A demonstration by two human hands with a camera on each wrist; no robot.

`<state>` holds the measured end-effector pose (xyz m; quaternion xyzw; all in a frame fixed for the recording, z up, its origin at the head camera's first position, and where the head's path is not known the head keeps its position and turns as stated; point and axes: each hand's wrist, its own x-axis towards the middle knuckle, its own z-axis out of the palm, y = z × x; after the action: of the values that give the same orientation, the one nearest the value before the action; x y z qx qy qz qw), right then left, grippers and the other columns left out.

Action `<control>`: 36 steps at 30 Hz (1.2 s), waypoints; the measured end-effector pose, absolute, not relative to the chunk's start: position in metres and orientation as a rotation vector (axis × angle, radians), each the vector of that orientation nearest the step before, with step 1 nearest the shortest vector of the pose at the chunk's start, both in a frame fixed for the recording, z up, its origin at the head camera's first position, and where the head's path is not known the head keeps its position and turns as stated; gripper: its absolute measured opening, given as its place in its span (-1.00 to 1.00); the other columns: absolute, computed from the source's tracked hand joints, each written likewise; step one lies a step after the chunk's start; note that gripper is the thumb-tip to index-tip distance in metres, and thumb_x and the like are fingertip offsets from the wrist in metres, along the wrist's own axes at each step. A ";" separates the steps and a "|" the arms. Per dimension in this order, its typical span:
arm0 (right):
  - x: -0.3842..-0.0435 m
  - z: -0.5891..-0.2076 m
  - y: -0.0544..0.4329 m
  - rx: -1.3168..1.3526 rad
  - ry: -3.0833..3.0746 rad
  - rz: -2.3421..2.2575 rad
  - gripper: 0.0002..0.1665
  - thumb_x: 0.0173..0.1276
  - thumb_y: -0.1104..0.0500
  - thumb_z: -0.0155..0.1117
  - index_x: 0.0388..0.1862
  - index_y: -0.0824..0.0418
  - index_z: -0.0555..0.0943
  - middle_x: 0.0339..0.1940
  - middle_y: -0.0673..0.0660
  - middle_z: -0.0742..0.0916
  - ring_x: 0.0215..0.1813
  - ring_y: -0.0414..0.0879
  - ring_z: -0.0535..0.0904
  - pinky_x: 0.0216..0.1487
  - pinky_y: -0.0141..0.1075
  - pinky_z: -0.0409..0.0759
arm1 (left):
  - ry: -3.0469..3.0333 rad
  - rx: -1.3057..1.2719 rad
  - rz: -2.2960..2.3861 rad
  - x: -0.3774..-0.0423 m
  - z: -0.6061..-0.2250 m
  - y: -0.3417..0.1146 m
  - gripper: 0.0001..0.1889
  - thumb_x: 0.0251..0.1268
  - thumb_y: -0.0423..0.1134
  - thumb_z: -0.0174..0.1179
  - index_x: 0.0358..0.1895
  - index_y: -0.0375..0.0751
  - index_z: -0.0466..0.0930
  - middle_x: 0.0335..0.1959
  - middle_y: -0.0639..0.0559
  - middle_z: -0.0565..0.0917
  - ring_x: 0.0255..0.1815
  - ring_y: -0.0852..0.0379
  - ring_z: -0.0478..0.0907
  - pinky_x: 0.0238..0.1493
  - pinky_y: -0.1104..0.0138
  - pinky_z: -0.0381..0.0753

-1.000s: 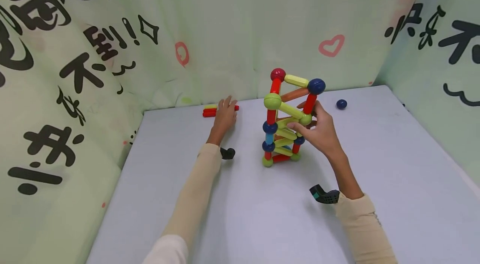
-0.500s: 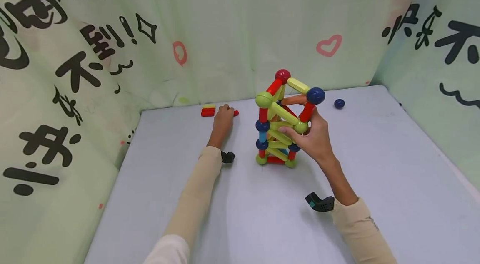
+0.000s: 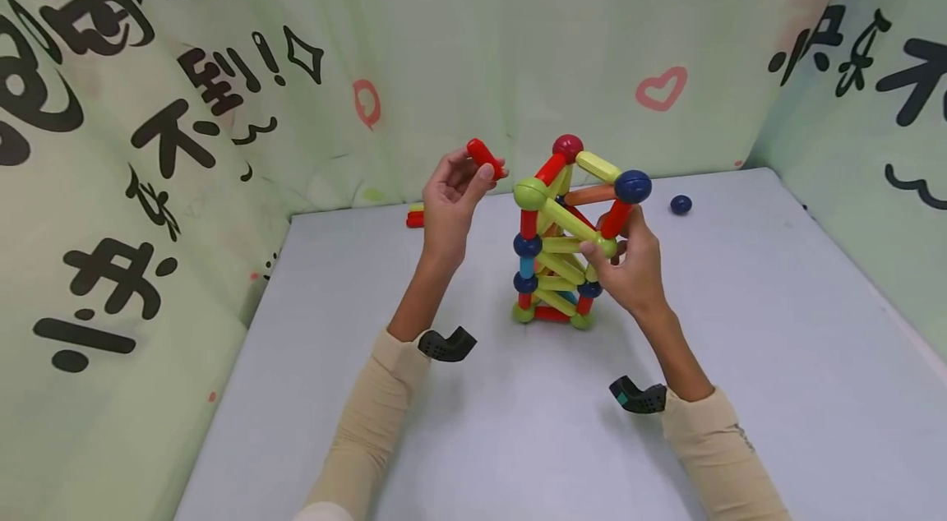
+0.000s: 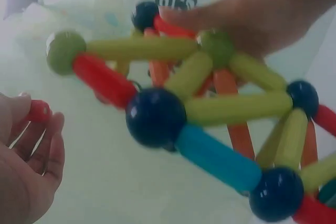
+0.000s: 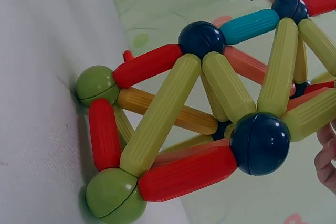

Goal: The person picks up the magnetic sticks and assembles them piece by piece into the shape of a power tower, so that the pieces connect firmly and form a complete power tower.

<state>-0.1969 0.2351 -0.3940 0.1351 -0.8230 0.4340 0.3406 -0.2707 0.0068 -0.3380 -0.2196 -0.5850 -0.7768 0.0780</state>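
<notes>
A tower of coloured magnetic rods and balls (image 3: pixel 562 244) stands on the white table. Its top has a red ball (image 3: pixel 568 147), a green ball (image 3: pixel 530 194) and a dark blue ball (image 3: pixel 632 186). My right hand (image 3: pixel 635 270) grips the upper right of the tower by a lower green ball. Left of the tower top, my left hand (image 3: pixel 450 205) pinches a loose red rod (image 3: pixel 484 159) between thumb and fingers, raised above the table. In the left wrist view the red rod (image 4: pixel 40 111) pokes from the fingers, apart from the tower.
Several red and yellow rods (image 3: pixel 415 220) lie at the table's back left, partly behind the left hand. One loose dark blue ball (image 3: pixel 681 205) sits at the back right. A printed pale green curtain (image 3: pixel 503 53) encloses the table's back and sides.
My left hand has picked up a red rod from the back left and lifted it toward the tower top. The right hand keeps holding the tower, which has turned slightly.
</notes>
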 end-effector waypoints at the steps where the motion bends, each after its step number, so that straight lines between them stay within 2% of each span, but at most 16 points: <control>1: -0.198 -0.395 0.235 0.352 -2.126 1.137 0.02 0.26 -0.43 0.15 0.26 0.43 0.31 -0.31 0.27 0.61 -0.36 -0.35 0.40 -0.49 -0.52 0.43 | -1.722 -0.712 -2.318 -0.264 -0.332 0.009 -0.65 0.39 -0.31 0.17 0.20 -0.23 0.44 0.06 -0.20 0.66 0.06 0.00 0.64 0.13 0.24 0.62; 6: -0.199 -0.398 0.235 0.346 -2.044 1.197 0.03 0.26 -0.46 0.11 0.30 0.38 0.32 -0.22 0.34 0.63 -0.23 -0.40 0.46 -0.36 -0.64 0.39 | -1.733 -0.897 -2.221 -0.244 -0.318 0.019 -0.64 0.39 -0.41 0.13 0.21 -0.34 0.39 0.08 -0.36 0.62 0.10 -0.02 0.62 0.17 0.20 0.60; 9: -0.199 -0.398 0.234 0.330 -1.988 1.217 0.03 0.26 -0.46 0.09 0.34 0.36 0.32 -0.16 0.36 0.63 -0.12 -0.40 0.47 -0.28 -0.63 0.41 | -1.797 -0.900 -2.119 -0.240 -0.317 0.022 -0.63 0.39 -0.41 0.12 0.22 -0.36 0.40 0.06 -0.36 0.63 0.10 0.01 0.61 0.17 0.23 0.60; 12: -0.199 -0.397 0.233 0.304 -1.894 1.261 -0.01 0.30 -0.41 0.10 0.35 0.36 0.33 -0.08 0.19 0.63 0.00 -0.35 0.46 -0.15 -0.58 0.43 | -1.861 -0.899 -1.958 -0.238 -0.316 0.024 -0.61 0.39 -0.37 0.14 0.25 -0.33 0.42 0.03 -0.29 0.66 0.10 0.02 0.59 0.12 0.29 0.60; 15: -0.199 -0.393 0.231 0.285 -1.777 1.328 -0.12 0.37 -0.31 0.12 0.34 0.37 0.34 -0.01 -0.05 0.59 0.06 -0.24 0.46 -0.04 -0.50 0.45 | -1.934 -0.942 -1.717 -0.236 -0.312 0.027 -0.57 0.38 -0.33 0.18 0.28 -0.30 0.45 0.01 -0.22 0.67 0.09 0.03 0.58 0.05 0.36 0.58; 17: -0.200 -0.389 0.229 0.275 -1.698 1.376 -0.21 0.42 -0.22 0.14 0.34 0.35 0.36 0.03 -0.13 0.57 0.09 -0.17 0.45 0.01 -0.47 0.46 | -1.971 -0.981 -1.543 -0.234 -0.308 0.029 -0.56 0.35 -0.30 0.21 0.27 -0.29 0.49 -0.02 -0.19 0.66 0.06 0.04 0.55 -0.03 0.42 0.58; 20: -0.201 -0.382 0.224 0.273 -1.604 1.443 -0.36 0.45 -0.09 0.16 0.31 0.32 0.41 0.05 -0.10 0.60 0.10 -0.09 0.46 0.07 -0.44 0.50 | -2.033 -1.036 -1.281 -0.230 -0.303 0.034 -0.59 0.32 -0.28 0.26 0.22 -0.24 0.57 -0.05 -0.15 0.62 0.07 0.03 0.48 -0.08 0.50 0.56; 23: -0.201 -0.376 0.220 0.257 -1.544 1.493 -0.47 0.46 0.02 0.17 0.27 0.31 0.45 0.05 -0.05 0.62 0.08 -0.08 0.47 0.13 -0.42 0.52 | -2.094 -1.077 -1.020 -0.227 -0.299 0.039 -0.64 0.30 -0.23 0.28 0.15 -0.16 0.64 -0.08 -0.10 0.59 0.10 0.02 0.40 -0.09 0.49 0.55; 30: -0.200 -0.373 0.215 0.241 -1.530 1.527 -0.56 0.48 0.18 0.12 0.26 0.34 0.45 0.02 -0.07 0.60 0.09 -0.07 0.47 0.14 -0.43 0.53 | -2.162 -1.088 -0.724 -0.223 -0.296 0.040 -0.68 0.32 -0.15 0.25 0.10 -0.08 0.68 -0.03 -0.06 0.58 0.16 0.00 0.37 0.01 0.39 0.56; 36: -0.197 -0.373 0.209 0.293 -1.627 1.420 -0.48 0.47 0.10 0.18 0.30 0.34 0.43 0.07 -0.12 0.58 0.09 -0.09 0.46 0.00 -0.42 0.49 | -2.176 -1.086 -0.700 -0.223 -0.298 0.038 -0.68 0.31 -0.16 0.26 0.10 -0.07 0.68 -0.02 -0.06 0.59 0.19 -0.01 0.36 0.03 0.38 0.57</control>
<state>-0.1974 0.2090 -0.3726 0.1193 -0.6617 0.5777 0.4628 -0.2226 0.0378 -0.2977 -0.4091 -0.8202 -0.2638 0.3007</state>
